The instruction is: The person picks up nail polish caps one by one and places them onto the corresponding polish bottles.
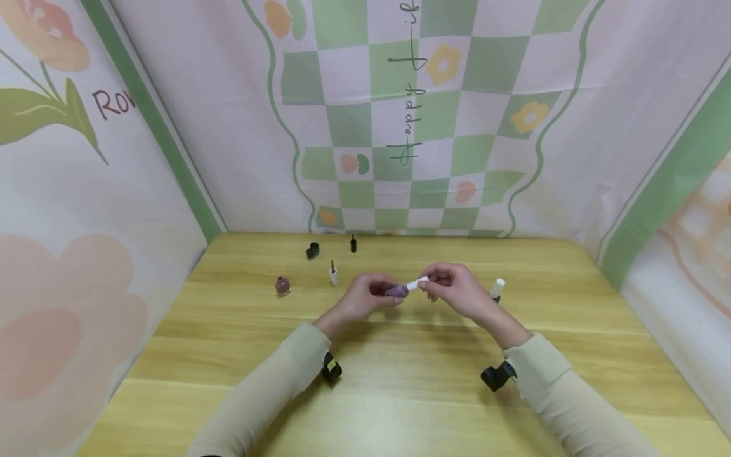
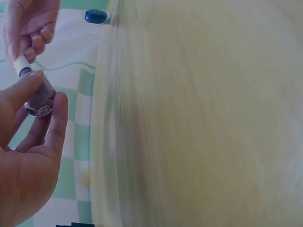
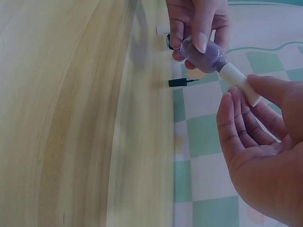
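My left hand (image 1: 365, 295) holds a purple nail polish bottle (image 1: 396, 291) by its body, between thumb and fingers. Its white cap (image 1: 417, 283) is pinched by my right hand (image 1: 457, 289). The right wrist view shows the cap (image 3: 239, 84) in line with the neck of the bottle (image 3: 203, 54), touching it; whether it is screwed tight cannot be seen. Both hands are raised above the table, the bottle tilted with its cap end toward my right hand. From the left wrist view, a round label shows on the base of the bottle (image 2: 41, 97).
On the wooden table (image 1: 377, 406), a mauve polish bottle (image 1: 282, 287) stands uncapped at left. Near it are a white brush cap (image 1: 334, 275), a black brush cap (image 1: 353, 244) and a dark bottle (image 1: 312, 251). A white-capped bottle (image 1: 499, 288) stands beyond my right wrist.
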The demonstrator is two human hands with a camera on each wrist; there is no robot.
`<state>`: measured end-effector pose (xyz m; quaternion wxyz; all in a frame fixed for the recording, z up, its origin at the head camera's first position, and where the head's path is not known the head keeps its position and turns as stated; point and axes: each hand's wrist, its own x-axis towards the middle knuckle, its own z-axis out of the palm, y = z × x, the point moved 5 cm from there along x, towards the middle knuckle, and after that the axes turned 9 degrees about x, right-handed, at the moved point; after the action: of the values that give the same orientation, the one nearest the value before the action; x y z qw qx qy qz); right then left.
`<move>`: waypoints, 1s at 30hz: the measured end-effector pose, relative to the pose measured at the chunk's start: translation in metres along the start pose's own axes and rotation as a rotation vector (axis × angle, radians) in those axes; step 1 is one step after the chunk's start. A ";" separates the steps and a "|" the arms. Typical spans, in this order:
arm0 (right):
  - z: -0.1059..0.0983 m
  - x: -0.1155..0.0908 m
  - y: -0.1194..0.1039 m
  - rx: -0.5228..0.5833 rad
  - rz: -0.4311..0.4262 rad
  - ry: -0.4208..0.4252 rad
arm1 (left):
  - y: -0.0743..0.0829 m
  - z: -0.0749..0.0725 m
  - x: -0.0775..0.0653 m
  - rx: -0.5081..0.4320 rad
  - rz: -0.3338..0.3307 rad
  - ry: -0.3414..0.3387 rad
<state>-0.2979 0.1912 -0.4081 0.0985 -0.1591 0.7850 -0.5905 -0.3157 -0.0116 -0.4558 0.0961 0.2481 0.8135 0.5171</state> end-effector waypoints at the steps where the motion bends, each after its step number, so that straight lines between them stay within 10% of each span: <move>1: 0.000 0.000 0.000 -0.003 0.000 -0.001 | 0.001 0.000 0.000 0.000 0.003 0.000; 30: -0.010 -0.005 -0.006 -0.068 -0.009 -0.033 | -0.001 0.003 -0.002 -0.039 0.013 -0.015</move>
<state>-0.2958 0.2003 -0.3993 0.1035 -0.1756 0.8021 -0.5614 -0.3132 -0.0103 -0.4578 0.1037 0.2552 0.8009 0.5317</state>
